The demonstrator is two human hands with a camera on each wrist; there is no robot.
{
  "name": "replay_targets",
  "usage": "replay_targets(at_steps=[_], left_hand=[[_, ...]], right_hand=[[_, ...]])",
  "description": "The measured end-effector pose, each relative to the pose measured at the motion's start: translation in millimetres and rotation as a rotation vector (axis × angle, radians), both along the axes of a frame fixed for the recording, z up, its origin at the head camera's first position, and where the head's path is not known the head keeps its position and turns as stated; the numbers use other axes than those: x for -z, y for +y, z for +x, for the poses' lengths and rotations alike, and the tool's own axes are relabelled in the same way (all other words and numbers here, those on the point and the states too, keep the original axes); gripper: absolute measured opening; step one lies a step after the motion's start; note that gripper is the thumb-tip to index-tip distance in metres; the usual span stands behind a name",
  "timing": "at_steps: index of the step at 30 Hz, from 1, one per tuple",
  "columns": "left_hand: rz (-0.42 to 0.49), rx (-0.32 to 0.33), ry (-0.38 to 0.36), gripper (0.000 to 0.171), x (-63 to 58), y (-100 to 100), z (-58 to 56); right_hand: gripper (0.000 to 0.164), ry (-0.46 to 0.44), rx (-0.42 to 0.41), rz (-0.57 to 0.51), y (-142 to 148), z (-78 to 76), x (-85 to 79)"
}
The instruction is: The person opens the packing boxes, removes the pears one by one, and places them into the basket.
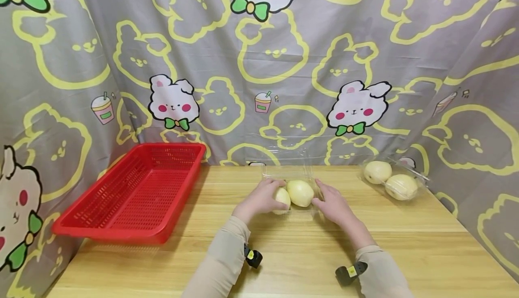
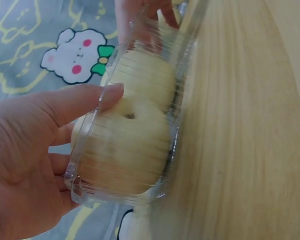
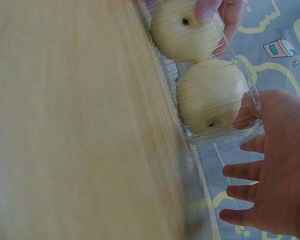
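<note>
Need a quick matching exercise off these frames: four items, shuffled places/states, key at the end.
1. basket
2. open container
3. other container
4. right hand

A. at the far right of the table
B. at the open container's right end
C. between the left hand and the right hand, lid raised
D. red, on the left side of the table

Pairs: 1-D, 2-C, 3-A, 4-B

Left hand (image 1: 259,199), right hand (image 1: 333,202) bare. Lower centre: left sleeve (image 1: 216,262), pale beige, wrinkled. Lower right of centre: right sleeve (image 1: 382,271), same shade. Black left wrist camera (image 1: 256,261), black right wrist camera (image 1: 343,278); yellow marking on each.
</note>
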State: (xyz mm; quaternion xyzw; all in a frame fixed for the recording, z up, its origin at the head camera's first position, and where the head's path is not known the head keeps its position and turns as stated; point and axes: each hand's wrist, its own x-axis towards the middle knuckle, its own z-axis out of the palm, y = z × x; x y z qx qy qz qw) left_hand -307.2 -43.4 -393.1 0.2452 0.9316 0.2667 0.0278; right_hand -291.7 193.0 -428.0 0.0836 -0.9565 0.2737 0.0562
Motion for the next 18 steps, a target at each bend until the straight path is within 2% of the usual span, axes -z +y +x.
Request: replay_targets(at_steps=[10,18], left_hand=[[0.01,-0.028,0.058,0.069,3.2,3.4,-0.3],[0.008,-0.028,0.085,0.065,5.0,3.5,-0.3]], right_hand=[[0.074,-0.057,0.0,-0.058,-2.8,1.3,-1.6],[0.074,-0.065,0.002,-0.058,-4.2,1.4,-1.2]])
